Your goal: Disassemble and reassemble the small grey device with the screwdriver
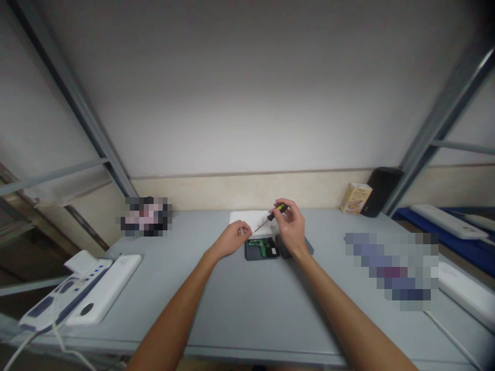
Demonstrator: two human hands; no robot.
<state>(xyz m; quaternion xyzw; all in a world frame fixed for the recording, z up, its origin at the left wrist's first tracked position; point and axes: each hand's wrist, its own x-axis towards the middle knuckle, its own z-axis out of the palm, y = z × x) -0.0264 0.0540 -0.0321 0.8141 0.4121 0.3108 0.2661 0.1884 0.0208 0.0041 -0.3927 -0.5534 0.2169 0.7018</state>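
By the fingers of the right hand, a black-and-yellow screwdriver is gripped, its shaft slanted down leftward. Near its tip, the left hand's fingers are curled close together — whether anything is pinched cannot be told. Just below, at lower centre, a dark case with a green circuit board is seen — both forearms being stretched inward from the bottom edge.

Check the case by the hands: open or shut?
Open. The case has no lid over its green board, which shows from above.
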